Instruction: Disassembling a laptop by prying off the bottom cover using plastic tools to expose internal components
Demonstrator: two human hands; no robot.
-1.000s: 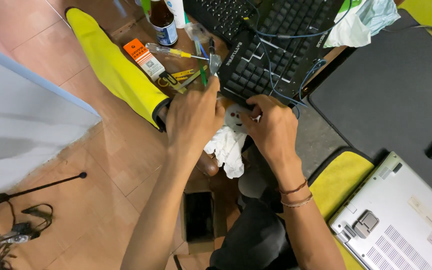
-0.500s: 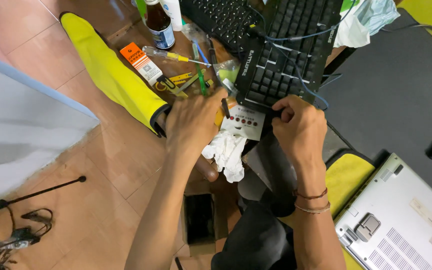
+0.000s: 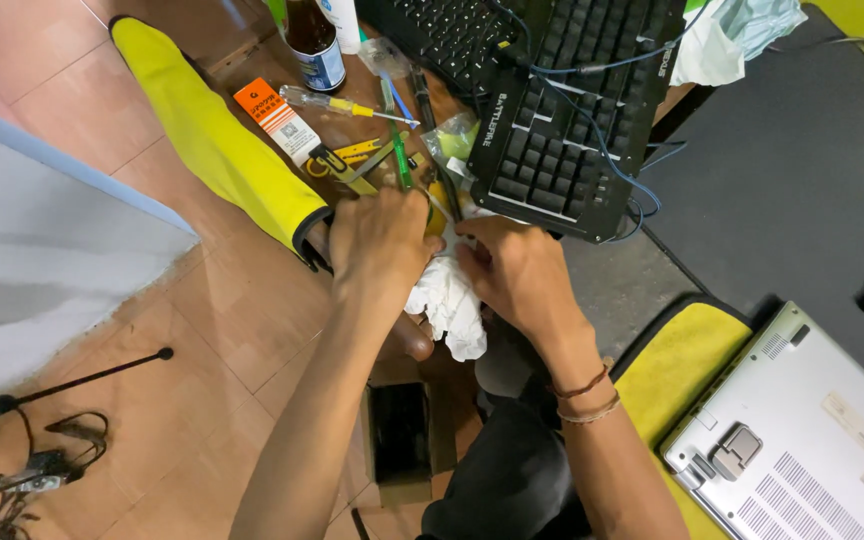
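Between the two hands, in the head view, a crumpled white cloth [image 3: 447,300] bunches up and hangs down toward the person's lap. The left hand [image 3: 380,240] curls closed over its upper edge, and the right hand [image 3: 514,272] pinches it from the other side; what sits under the fingers is hidden, so I cannot tell what else they grip. Just beyond the knuckles lies a black keyboard [image 3: 572,120] with blue wires [image 3: 612,160] looping off it, and to the left of the left hand sit a green screwdriver [image 3: 397,150], yellow tweezers [image 3: 352,160] and a brown bottle [image 3: 312,40]. The risk, as I judge it: the hands work tight against that clutter, so a pull on the cloth could snag a wire or knock small tools about
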